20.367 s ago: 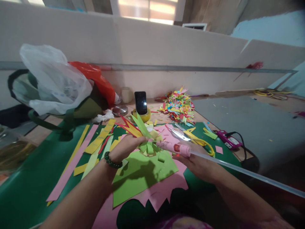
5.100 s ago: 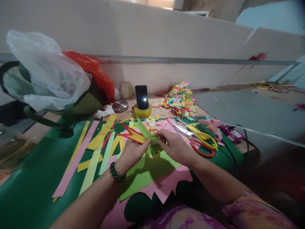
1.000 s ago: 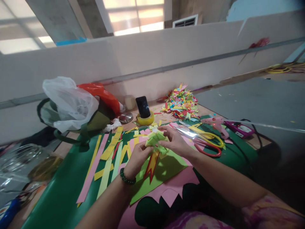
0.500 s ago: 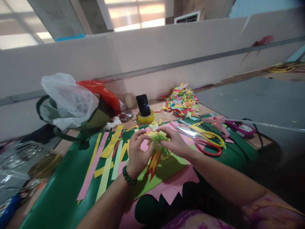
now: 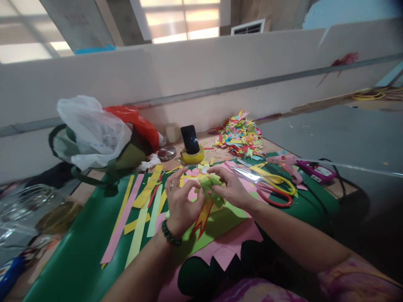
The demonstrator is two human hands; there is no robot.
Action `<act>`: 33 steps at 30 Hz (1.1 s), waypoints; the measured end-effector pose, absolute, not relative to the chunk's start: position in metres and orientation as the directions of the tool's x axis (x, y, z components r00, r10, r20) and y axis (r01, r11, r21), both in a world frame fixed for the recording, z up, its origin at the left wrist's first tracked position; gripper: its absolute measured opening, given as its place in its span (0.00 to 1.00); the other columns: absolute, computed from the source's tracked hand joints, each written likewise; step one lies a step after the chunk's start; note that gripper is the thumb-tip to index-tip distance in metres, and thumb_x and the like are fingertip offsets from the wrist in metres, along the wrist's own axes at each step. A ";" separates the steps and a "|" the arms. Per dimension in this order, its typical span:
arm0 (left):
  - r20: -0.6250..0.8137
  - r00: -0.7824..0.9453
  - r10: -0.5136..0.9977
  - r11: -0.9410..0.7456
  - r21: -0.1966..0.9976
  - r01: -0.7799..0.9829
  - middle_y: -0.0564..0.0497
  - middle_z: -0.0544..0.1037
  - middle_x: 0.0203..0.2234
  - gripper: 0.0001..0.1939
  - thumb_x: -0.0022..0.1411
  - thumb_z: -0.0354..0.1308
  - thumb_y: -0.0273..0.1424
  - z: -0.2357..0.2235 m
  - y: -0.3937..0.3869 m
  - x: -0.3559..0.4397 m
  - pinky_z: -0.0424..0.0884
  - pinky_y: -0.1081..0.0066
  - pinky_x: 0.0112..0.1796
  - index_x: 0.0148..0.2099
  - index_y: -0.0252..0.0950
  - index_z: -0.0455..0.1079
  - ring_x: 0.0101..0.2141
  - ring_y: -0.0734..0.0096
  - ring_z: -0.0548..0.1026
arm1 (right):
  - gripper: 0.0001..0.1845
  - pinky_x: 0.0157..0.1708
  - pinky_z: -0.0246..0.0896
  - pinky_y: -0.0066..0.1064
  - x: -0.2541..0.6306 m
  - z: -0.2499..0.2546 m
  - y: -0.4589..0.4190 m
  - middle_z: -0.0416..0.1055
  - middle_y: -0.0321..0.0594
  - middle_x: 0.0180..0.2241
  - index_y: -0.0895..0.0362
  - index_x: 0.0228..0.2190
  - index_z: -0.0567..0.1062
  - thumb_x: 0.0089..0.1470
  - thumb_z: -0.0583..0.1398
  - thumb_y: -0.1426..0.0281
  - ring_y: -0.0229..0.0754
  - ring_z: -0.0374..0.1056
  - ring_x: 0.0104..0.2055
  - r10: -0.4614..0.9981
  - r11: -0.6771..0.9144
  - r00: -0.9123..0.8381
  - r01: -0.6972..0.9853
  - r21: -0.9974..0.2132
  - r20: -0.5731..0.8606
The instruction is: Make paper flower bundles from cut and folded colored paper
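The right hand [image 5: 231,188] pinches the green paper rosette [image 5: 210,183] at the rosette's right edge. The left hand [image 5: 181,205] curls at the opposite edge, thumb and forefinger close together; whether they pinch anything, I cannot tell. Below the grip, the red-and-yellow paper tail [image 5: 204,214] runs lengthwise down and slightly left, its forked tip pointing back toward the person.

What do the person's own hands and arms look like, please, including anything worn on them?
The left hand is ungloved, with a ring on one finger and a dark green beaded bracelet at the wrist. The right hand is ungloved too; its wrist is bare. A pink, purple and yellowish patterned sleeve shows farther up the right arm.
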State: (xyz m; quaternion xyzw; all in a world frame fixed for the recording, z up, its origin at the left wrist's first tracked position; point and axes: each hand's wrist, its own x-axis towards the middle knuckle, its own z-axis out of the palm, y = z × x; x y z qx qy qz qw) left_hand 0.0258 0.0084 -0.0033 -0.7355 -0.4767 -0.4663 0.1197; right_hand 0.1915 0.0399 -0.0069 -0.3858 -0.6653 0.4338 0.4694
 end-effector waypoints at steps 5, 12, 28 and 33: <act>0.779 0.088 0.621 -0.492 0.300 0.817 0.43 0.72 0.48 0.03 0.54 0.58 0.25 -0.006 0.011 0.023 0.62 0.53 0.52 0.29 0.38 0.70 0.52 0.52 0.69 | 0.23 0.33 0.65 0.30 0.192 -0.008 0.041 0.72 0.36 0.37 0.55 0.41 0.69 0.38 0.56 0.71 0.38 0.67 0.34 0.920 0.307 -0.270 0.040 -0.951 0.286; 0.715 0.058 0.696 -0.481 0.405 0.778 0.43 0.73 0.47 0.03 0.51 0.57 0.25 -0.007 0.016 0.020 0.62 0.52 0.52 0.27 0.38 0.68 0.52 0.52 0.70 | 0.23 0.33 0.66 0.31 0.191 -0.006 0.040 0.70 0.35 0.35 0.55 0.40 0.70 0.37 0.56 0.71 0.39 0.67 0.34 0.925 0.267 -0.279 -0.001 -0.964 0.257; 0.655 -0.015 0.755 -0.529 0.622 0.577 0.46 0.75 0.40 0.03 0.54 0.59 0.31 -0.011 0.021 0.019 0.68 0.59 0.48 0.29 0.38 0.70 0.44 0.60 0.74 | 0.23 0.31 0.64 0.29 0.193 -0.010 0.045 0.73 0.37 0.35 0.56 0.42 0.70 0.39 0.56 0.72 0.38 0.67 0.32 0.933 0.320 -0.211 0.107 -0.941 0.293; 0.686 -0.012 0.727 -0.540 0.583 0.606 0.46 0.74 0.40 0.04 0.55 0.58 0.30 -0.011 0.020 0.021 0.69 0.59 0.48 0.28 0.38 0.70 0.44 0.60 0.74 | 0.23 0.31 0.65 0.30 0.192 -0.009 0.044 0.72 0.37 0.35 0.56 0.41 0.70 0.38 0.56 0.71 0.38 0.66 0.34 0.938 0.307 -0.198 0.100 -0.946 0.283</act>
